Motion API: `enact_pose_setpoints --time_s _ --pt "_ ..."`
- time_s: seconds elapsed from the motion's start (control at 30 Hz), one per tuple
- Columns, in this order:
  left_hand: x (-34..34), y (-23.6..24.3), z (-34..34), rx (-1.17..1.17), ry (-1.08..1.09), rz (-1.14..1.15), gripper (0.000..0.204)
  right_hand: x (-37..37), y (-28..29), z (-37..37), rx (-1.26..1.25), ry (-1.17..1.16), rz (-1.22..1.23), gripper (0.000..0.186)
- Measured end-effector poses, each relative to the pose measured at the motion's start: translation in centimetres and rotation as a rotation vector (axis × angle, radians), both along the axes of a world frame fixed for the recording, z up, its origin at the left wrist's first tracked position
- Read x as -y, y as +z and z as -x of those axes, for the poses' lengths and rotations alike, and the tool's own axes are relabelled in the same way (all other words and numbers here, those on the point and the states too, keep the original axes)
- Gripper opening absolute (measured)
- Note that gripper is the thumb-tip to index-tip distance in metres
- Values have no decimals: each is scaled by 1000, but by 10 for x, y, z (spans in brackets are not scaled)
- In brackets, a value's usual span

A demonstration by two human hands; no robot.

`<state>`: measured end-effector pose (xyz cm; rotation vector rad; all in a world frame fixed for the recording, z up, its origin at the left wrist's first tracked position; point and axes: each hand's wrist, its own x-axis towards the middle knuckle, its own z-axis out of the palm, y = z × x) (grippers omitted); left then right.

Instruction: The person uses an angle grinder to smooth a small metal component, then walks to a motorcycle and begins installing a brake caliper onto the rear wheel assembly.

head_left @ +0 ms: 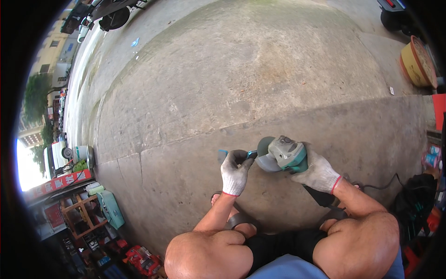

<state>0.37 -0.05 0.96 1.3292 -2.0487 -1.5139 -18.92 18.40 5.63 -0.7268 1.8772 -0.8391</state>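
I squat over a concrete floor, knees at the bottom of the view. My right hand [319, 173], in a white work glove with a red cuff, grips a green and grey angle grinder [284, 153] by its body. The grinder's disc guard [265, 157] faces left. My left hand [235, 171], gloved the same way, is closed on a small dark tool with a blue end [251, 154] set against the disc side of the grinder. A small blue piece [222, 155] shows just left of that hand.
The grinder's black cable [383, 186] runs right toward a dark bag [413, 204]. A yellow tub [416, 63] stands at the upper right. Wooden crates, a green case [110, 209] and red tools [141, 260] crowd the lower left. Vehicles stand at the far top.
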Motion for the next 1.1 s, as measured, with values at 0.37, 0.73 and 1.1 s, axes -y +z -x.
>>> enact_pose_setpoints --time_s 0.37,0.73,1.1 --pt "-1 -5 -1 36 -20 -23 23 7 8 0 9 26 -48 82" --pt "1 1 0 12 0 -60 25 -2 6 1 -37 -10 -1 77" --pt "4 -1 -4 15 -9 -12 23 -2 2 2 12 22 -38 79"
